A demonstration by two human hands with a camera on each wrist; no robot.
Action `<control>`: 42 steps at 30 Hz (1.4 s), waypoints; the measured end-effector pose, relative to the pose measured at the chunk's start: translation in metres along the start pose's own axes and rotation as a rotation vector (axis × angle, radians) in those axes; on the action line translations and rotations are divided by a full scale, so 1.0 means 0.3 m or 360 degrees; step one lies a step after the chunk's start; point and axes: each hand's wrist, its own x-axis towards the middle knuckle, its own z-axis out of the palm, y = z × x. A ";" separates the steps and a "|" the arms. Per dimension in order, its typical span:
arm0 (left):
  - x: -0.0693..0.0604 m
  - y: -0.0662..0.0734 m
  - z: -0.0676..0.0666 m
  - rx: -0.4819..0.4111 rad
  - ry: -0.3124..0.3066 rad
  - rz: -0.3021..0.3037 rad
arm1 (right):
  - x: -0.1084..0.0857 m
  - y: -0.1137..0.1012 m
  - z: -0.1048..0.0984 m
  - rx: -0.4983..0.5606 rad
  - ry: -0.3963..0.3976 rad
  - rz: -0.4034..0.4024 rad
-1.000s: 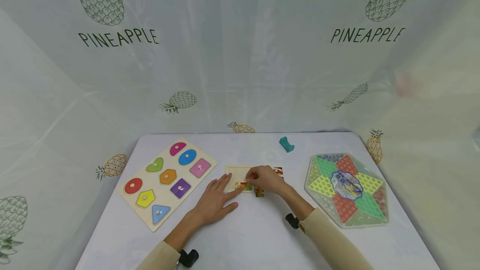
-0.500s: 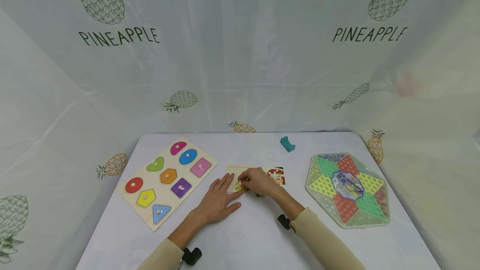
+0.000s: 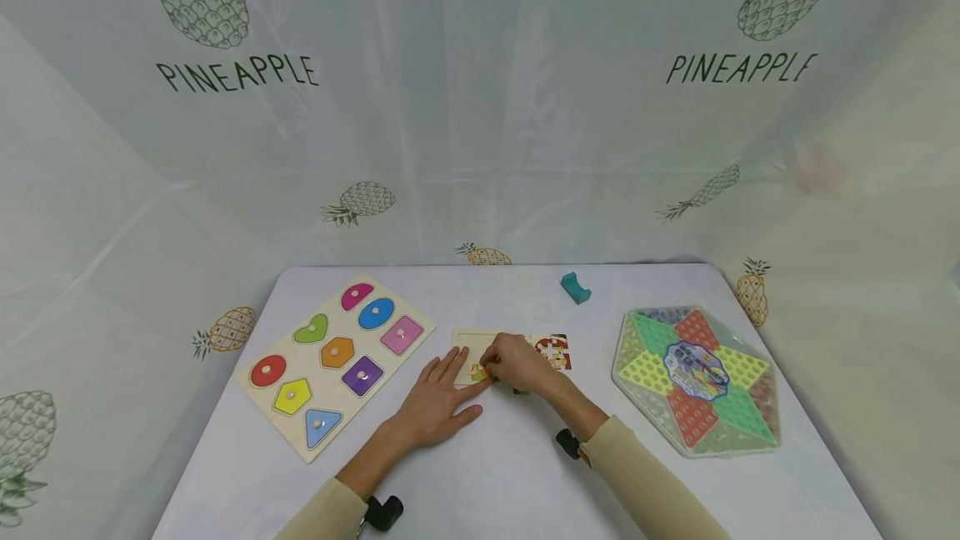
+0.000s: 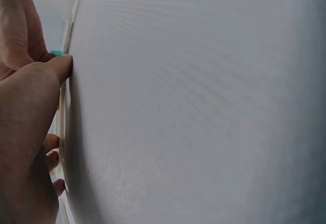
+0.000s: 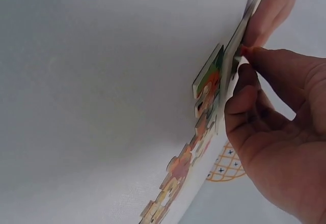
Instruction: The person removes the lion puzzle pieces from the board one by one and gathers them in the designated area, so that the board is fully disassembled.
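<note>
A small wooden puzzle tray point(image 3: 474, 342) lies mid-table, with a colourful jigsaw piece point(image 3: 477, 372) in its lower part. My left hand point(image 3: 431, 411) rests over the tray's left and lower edges, fingers spread and fairly straight. Over the tray's right part, my right hand point(image 3: 517, 363) pinches a puzzle piece between thumb and forefinger; only a reddish bit of that puzzle piece point(image 5: 246, 50) shows in the right wrist view. The right hand hides much of the tray. Loose jigsaw pieces point(image 3: 552, 351) lie just right of it, and show as a row of pieces point(image 5: 178, 168) in the right wrist view.
To the left lies a wooden shape board point(image 3: 341, 352) with knobbed shapes. A hexagonal Chinese checkers set point(image 3: 696, 382) sits on the right. Near the back edge is a teal curved block point(image 3: 575, 288). All stand on a white table point(image 3: 510, 473).
My right hand has shifted left over the tray, uncovering loose pieces on the right. In the last half second it has barely moved. The left hand stays almost where it was.
</note>
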 end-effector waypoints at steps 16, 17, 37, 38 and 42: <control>-0.001 0.002 0.001 0.0012 -0.0036 -0.0015 | 0.008 0.010 0.003 0.0119 -0.0031 0.0101; -0.001 0.002 0.001 0.0014 -0.0038 -0.0014 | 0.007 0.009 0.002 0.0136 -0.0035 0.0105; -0.001 0.002 -0.004 0.0022 -0.0008 0.0035 | -0.004 0.019 -0.007 0.0330 -0.0062 0.0066; -0.001 0.002 -0.005 0.0022 -0.0007 0.0039 | -0.003 0.021 -0.006 0.0336 -0.0067 0.0062; -0.002 0.002 -0.006 0.0028 -0.0012 0.0040 | -0.001 0.024 -0.003 0.0365 -0.0080 0.0048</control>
